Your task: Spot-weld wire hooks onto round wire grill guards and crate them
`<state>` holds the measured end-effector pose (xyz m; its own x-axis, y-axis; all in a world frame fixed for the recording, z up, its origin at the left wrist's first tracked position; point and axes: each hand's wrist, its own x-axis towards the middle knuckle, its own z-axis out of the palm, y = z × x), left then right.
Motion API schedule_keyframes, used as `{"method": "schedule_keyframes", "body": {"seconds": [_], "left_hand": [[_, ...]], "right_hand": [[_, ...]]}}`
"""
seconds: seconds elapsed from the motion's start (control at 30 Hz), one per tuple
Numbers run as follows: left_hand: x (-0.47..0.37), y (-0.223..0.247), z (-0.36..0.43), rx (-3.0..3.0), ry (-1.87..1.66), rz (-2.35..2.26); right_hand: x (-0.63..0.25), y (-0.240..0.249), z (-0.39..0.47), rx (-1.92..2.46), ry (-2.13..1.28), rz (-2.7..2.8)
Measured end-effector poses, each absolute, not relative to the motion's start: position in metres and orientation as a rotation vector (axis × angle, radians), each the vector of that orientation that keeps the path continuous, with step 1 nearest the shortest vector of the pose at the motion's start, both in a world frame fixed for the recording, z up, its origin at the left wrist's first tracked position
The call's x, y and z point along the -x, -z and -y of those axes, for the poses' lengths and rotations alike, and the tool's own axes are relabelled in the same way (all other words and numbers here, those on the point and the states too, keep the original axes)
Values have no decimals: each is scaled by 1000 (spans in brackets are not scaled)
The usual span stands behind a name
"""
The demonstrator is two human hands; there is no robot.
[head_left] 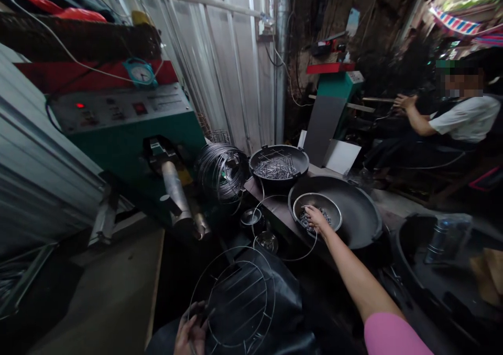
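At the bottom centre, my left hand [191, 330] has its fingers curled at the left edge of a round wire rack [238, 305], made of two rings joined by short pieces with parallel bars across the inner ring. The rack lies over a dark apron [288, 287]. My right hand [315, 219] reaches into a metal bowl [335, 213] of small metal pieces [325, 217]; its fingertips are among them, and whether they pinch one is too small to tell. The bowl sits inside a wide black pan [359, 211].
A green machine [129, 135] with a metal arm [176, 187] stands at the left. Near the middle are a wire coil [222, 172], a black pan of metal rods [277, 169] and small bowls [251, 217]. Another person [463, 117] sits at the right.
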<state>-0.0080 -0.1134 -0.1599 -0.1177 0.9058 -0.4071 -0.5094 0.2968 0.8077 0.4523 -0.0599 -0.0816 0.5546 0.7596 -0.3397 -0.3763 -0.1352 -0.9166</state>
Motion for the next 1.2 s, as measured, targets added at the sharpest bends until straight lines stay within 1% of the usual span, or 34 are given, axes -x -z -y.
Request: {"method": "schedule_keyframes", "body": {"seconds": [0.2, 0.7, 0.93, 1.07, 1.2], "left_hand": [[9, 161, 114, -442, -1268, -1138], [10, 162, 108, -421, -1266, -1190], [10, 170, 106, -422, -1294, -1201], [13, 177, 106, -467, -1322, -1222], [12, 175, 104, -444, -1273, -1203]], "right_hand": [[-466, 91, 71, 1368, -892, 156], [-486, 95, 79, 1254, -900, -106], [-495, 99, 79, 1216, -951, -115], [-494, 99, 79, 1207, -911, -89], [-495, 92, 83, 1211, -855, -44]]}}
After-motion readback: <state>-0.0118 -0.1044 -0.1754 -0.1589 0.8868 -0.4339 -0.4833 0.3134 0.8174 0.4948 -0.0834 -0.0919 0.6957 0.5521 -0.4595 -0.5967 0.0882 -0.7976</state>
